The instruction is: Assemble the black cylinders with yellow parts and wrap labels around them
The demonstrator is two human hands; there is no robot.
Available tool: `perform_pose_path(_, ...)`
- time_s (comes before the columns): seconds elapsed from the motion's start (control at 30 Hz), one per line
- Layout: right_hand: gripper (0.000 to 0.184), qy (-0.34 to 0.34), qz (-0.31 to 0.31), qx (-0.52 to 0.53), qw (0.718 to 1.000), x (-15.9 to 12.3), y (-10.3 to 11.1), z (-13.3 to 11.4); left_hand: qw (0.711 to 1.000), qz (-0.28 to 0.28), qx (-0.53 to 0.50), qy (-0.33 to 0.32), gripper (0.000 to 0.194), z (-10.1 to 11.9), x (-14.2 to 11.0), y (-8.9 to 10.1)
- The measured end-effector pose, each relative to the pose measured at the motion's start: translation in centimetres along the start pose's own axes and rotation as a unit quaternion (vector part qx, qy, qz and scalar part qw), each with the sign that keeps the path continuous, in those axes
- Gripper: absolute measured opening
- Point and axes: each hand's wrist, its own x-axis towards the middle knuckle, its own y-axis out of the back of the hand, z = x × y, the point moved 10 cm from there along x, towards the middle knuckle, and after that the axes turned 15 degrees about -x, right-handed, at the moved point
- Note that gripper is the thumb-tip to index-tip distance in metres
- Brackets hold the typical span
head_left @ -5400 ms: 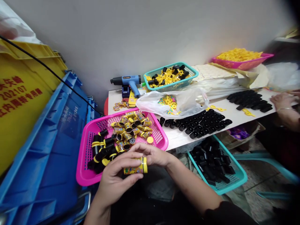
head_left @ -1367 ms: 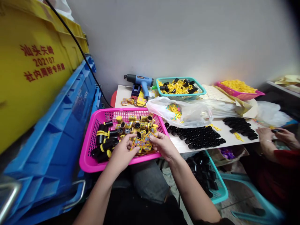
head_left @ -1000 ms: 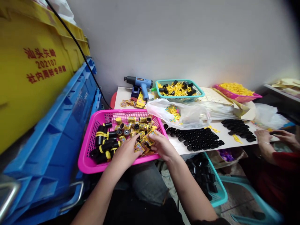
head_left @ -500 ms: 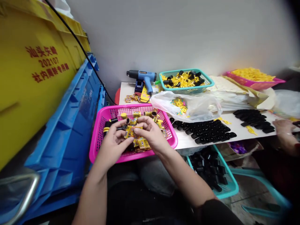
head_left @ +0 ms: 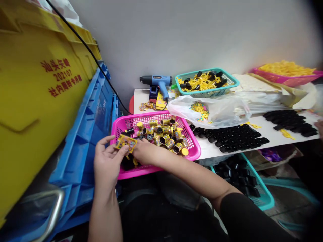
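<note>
In my left hand (head_left: 107,161) a flat yellow printed label (head_left: 127,142) is pinched between thumb and fingers, above the left side of a pink basket (head_left: 157,166). My right hand (head_left: 144,152) reaches down into that basket, just right of the label. Its fingers are hidden, so what they touch does not show. Inside the basket lie several small black tubes wrapped in yellow printed labels (head_left: 170,144), some with yellow ends. Bare black tubes (head_left: 129,131) lie at its left side.
A blue heat gun (head_left: 158,81) stands behind the basket. Rows of black parts (head_left: 234,137) and a plastic bag (head_left: 219,111) lie to the right. Teal baskets (head_left: 209,94) stand on and below the table. Blue crates (head_left: 83,148) rise at left. A co-worker's hand (head_left: 320,126) shows far right.
My left hand has moved left with the label. My right hand has left the label and dropped into the basket. The view has shifted, moving the scene rightward.
</note>
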Motion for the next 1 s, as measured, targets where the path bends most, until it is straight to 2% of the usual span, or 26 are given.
perform_pose_path(0.1, 0.029, 0.024, -0.013, -0.037, 0.999, 0.6, -0.1, -0.9, 1.000, -0.012, 0.015, -0.002, 0.040, -0.1, -0.2, -0.3)
perform_pose_path(0.2, 0.033, -0.049, 0.000, -0.023, 0.999, -0.5, 0.7, 0.7, 0.999, -0.016, 0.045, 0.022, 0.030, -0.5, -0.6, -0.1)
perform_pose_path(0.27, 0.036, -0.111, 0.033, 0.038, 0.993, -2.6, 1.2, 2.4, 0.998, -0.022, 0.052, 0.040, 0.036, -0.8, -0.9, -0.2)
perform_pose_path(0.33, 0.036, -0.166, 0.091, 0.154, 0.970, -5.4, 1.4, 4.4, 0.997, -0.035, 0.050, 0.057, 0.051, -1.2, -1.2, -0.6)
perform_pose_path(0.37, 0.035, -0.200, 0.130, 0.227, 0.944, -7.0, 1.4, 5.6, 0.996, -0.041, 0.050, 0.063, 0.056, -1.3, -1.4, -0.9)
perform_pose_path(0.4, 0.033, -0.234, 0.171, 0.304, 0.908, -8.6, 1.1, 6.8, 0.995, -0.045, 0.053, 0.065, 0.059, -1.5, -1.6, -1.3)
perform_pose_path(0.47, 0.031, -0.273, 0.248, 0.460, 0.808, -11.5, 0.0, 8.6, 0.995, -0.049, 0.066, 0.060, 0.052, -1.7, -1.9, -1.8)
perform_pose_path(0.57, 0.036, -0.231, 0.323, 0.645, 0.652, -13.8, -1.0, 9.4, 0.991, -0.071, 0.097, 0.054, 0.029, -2.2, -2.4, -2.8)
perform_pose_path(0.63, 0.038, -0.199, 0.334, 0.716, 0.579, -14.5, -1.3, 9.3, 0.987, -0.089, 0.121, 0.056, 0.024, -2.6, -2.8, -3.3)
perform_pose_path(0.67, 0.038, -0.189, 0.329, 0.740, 0.556, -14.7, -1.4, 9.2, 0.985, -0.093, 0.136, 0.056, 0.025, -2.9, -3.0, -3.4)
perform_pose_path(0.73, 0.039, -0.170, 0.315, 0.770, 0.528, -15.0, -1.4, 8.9, 0.980, -0.097, 0.166, 0.051, 0.026, -3.1, -3.3, -3.5)
perform_pose_path(0.87, 0.036, -0.157, 0.322, 0.779, 0.516, -15.6, -1.2, 9.0, 0.970, -0.121, 0.201, 0.058, 0.028, -3.8, -4.1, -4.1)
perform_pose_path(1.0, 0.036, -0.171, 0.313, 0.791, 0.497, -15.7, -2.2, 9.1, 0.973, -0.134, 0.172, 0.074, 0.029, -4.1, -4.9, -5.5)
